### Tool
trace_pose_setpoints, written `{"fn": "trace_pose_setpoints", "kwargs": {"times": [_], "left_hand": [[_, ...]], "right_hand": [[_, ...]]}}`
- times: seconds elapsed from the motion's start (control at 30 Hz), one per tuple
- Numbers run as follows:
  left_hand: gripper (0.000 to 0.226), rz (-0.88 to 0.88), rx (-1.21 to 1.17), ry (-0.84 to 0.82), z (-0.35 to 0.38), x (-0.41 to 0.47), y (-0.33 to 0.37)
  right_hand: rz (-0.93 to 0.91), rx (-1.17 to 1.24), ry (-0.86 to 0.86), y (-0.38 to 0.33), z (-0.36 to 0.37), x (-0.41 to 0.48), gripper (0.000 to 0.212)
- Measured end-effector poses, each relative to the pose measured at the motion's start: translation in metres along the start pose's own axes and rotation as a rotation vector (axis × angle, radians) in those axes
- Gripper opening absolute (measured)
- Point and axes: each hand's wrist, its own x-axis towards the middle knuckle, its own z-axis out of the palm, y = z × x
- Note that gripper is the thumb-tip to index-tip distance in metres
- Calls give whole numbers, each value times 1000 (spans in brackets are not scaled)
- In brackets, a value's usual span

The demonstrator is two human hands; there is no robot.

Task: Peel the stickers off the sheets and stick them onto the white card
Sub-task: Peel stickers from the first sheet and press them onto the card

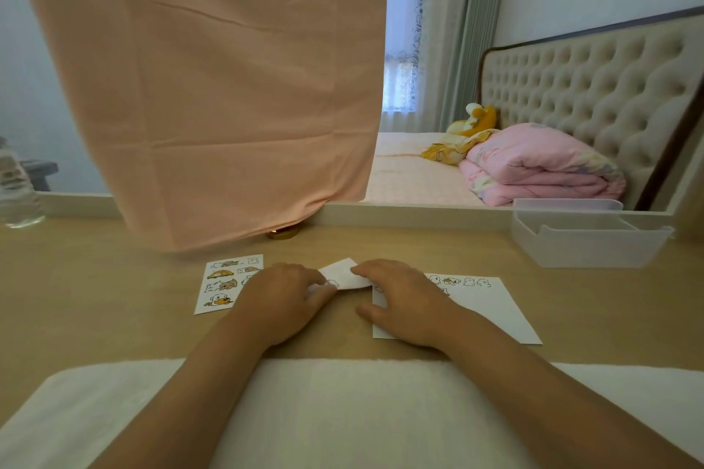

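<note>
A sticker sheet point(221, 284) with several cartoon animal stickers lies flat on the wooden desk, left of my hands. Between my hands a second, small sticker sheet point(344, 274) is lifted off the desk. My left hand point(282, 301) pinches its lower left edge with curled fingers. My right hand point(404, 301) holds its right edge with the fingertips and rests partly on the white card point(491, 312). The card lies to the right and carries several small stickers along its top edge.
A clear plastic box point(586, 240) stands at the back right of the desk. A peach cloth point(228, 107) hangs down over a gold-based object point(282, 233). A water bottle point(17, 194) stands at the far left. White fabric point(343, 411) covers the desk's near edge.
</note>
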Motion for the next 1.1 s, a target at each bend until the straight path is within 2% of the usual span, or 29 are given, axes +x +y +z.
{"fn": "trace_pose_setpoints", "kwargs": {"times": [0.1, 0.2, 0.3, 0.4, 0.47, 0.53, 0.63, 0.73, 0.8, 0.87, 0.97, 1.1], "left_hand": [[38, -29, 29, 41, -4, -1, -4], [41, 12, 49, 93, -2, -1, -4], [41, 101, 34, 174, 0, 0, 2], [52, 202, -22, 259, 2, -2, 6], [44, 208, -87, 313, 3, -3, 8], [34, 114, -200, 356, 4, -5, 13], [26, -126, -382, 353, -2, -11, 24], [45, -283, -555, 214, -7, -13, 32], [49, -346, -821, 143, -9, -13, 38], [34, -414, -1035, 95, -10, -13, 42], [17, -482, -1198, 64, -8, -11, 41], [16, -458, -1242, 87, -7, -11, 39]], "right_hand": [[15, 32, 15, 1, 0, -2, 64], [-27, 1, 131, -1, 0, 1, 65], [-78, -23, 299, -6, 2, 4, 47], [-118, -65, 509, -6, 3, 9, 21], [-120, -99, 580, -4, 0, 9, 15], [-133, -129, 621, 1, -3, 8, 14], [-133, -168, 679, 6, -9, 5, 15], [-168, -200, 736, 10, -12, 4, 18], [-204, -215, 747, 11, -12, 3, 17], [-223, -226, 749, 11, -12, 2, 15], [-254, -227, 724, 10, -11, 3, 15], [-244, -91, 619, 1, -9, 1, 26]]}}
